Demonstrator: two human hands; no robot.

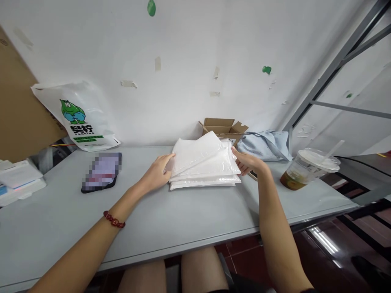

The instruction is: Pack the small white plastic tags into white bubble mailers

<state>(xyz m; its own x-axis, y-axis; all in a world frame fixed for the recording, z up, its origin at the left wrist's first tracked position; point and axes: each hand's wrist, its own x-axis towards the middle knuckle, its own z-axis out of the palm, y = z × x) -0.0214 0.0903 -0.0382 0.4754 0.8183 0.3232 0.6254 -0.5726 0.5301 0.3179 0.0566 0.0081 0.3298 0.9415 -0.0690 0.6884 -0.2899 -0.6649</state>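
Note:
A stack of white plastic-wrapped packets [200, 160] sits at the middle of the grey table, its sheets fanned unevenly and the top one turned askew. Against the left edge of the stack rests my left hand [157, 173], fingertips and thumb on the packets. My right hand [246, 160] grips the right edge, thumb near the upper corner and the other fingers curled lower down. Between them the two hands hold the pile from its sides. The fingertips on the right are partly hidden by the packets.
Behind the stack stand an open cardboard box [224, 128] and a light blue cloth bag [264, 144]. A lidded drink cup [305, 169] with a straw is at right. On the left are a phone [102, 171], a white printed bag [81, 118] and a white box [21, 181].

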